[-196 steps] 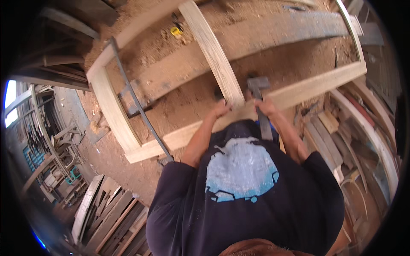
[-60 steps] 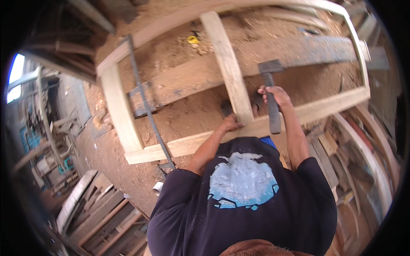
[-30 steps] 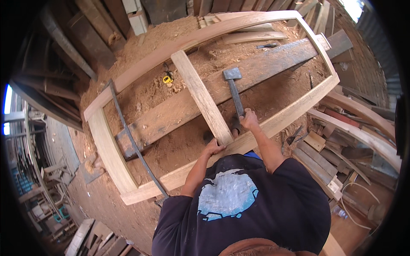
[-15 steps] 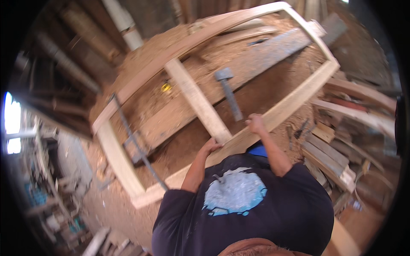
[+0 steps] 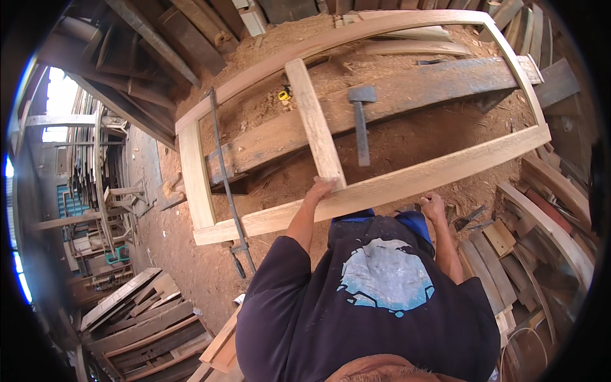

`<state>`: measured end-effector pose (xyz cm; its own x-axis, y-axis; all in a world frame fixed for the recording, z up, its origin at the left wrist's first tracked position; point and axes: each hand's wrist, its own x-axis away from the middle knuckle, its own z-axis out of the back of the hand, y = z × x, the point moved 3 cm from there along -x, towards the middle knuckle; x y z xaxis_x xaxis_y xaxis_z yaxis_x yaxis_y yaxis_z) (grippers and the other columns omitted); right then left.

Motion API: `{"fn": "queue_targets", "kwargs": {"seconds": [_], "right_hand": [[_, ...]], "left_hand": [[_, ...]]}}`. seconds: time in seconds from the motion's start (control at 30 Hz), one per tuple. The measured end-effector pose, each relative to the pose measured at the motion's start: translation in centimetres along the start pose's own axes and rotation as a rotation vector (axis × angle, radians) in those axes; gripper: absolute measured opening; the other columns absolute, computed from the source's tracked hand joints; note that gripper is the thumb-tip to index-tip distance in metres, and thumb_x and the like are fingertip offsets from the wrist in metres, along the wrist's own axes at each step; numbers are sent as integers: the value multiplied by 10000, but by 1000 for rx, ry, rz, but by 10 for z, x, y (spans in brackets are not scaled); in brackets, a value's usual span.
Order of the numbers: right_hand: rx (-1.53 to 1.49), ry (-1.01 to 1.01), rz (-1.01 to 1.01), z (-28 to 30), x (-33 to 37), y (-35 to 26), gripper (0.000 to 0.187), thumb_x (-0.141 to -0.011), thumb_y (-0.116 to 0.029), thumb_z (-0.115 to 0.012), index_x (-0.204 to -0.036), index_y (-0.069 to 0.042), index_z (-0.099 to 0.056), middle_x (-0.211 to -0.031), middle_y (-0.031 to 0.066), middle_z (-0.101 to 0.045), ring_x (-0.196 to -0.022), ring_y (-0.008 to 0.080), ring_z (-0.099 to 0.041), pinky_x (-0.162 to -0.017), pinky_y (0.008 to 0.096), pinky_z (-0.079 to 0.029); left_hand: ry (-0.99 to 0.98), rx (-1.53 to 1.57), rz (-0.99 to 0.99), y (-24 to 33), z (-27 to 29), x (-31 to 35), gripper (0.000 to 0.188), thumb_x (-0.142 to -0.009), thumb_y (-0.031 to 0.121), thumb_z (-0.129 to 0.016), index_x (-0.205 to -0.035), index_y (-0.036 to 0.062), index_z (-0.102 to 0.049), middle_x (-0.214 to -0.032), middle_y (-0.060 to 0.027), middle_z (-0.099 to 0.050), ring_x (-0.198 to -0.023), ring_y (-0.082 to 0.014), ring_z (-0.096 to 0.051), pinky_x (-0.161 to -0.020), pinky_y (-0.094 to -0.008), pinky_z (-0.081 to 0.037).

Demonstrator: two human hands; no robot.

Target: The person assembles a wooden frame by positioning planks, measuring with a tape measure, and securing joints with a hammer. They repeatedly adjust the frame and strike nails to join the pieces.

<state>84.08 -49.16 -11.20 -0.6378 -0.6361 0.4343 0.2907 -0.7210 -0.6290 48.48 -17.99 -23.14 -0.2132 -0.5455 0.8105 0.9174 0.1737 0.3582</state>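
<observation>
Left hand clasps the crossbar above a sawdusty plank! Right hand's grip, can't tell. Timber stacks flank the brown floor.

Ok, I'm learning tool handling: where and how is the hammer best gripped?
Likely the near end of the handle, with the right hand coming from the near side, over the near rail. The hammer lies with its head farthest away, on the plank; the handle points back and seems to overhang the plank's edge, leaving grip room.
</observation>
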Motion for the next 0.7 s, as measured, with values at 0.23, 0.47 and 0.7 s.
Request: {"fn": "queue_targets", "kwargs": {"seconds": [0.23, 0.47, 0.7], "right_hand": [[-4, 25, 47, 78, 0, 27, 272, -793, -191, -627, -906, 43, -709, -899, 230, -703, -876, 368, -686, -825, 434, -515], [-84, 16, 27, 107, -33, 23, 285, -805, -195, -618, -943, 40, -704, -880, 236, -700, -889, 352, -685, -814, 404, -523], [52, -25, 91, 57, -72, 3, 234, -816, -188, -614, -882, 22, -696, -883, 201, -693, -874, 322, -673, -800, 397, -515]], "left_hand": [[281, -178, 104, 44, -10, 53, 922, -860, 678, -476, -1380, -62, -298, -1299, -346, -546, -1286, -439, -500, -1115, -527, -263], [277, -7, 148, 57, 4, 66, 997, -800, 615, -643, -1475, 14, -222, -1432, -292, -434, -1351, -419, -412, -1131, -523, -268], [515, -101, -48, 135, 55, 68, 1098, -748, 526, -740, -1533, 54, -137, -1550, -274, -225, -1423, -457, -218, -1162, -556, -177]]}}
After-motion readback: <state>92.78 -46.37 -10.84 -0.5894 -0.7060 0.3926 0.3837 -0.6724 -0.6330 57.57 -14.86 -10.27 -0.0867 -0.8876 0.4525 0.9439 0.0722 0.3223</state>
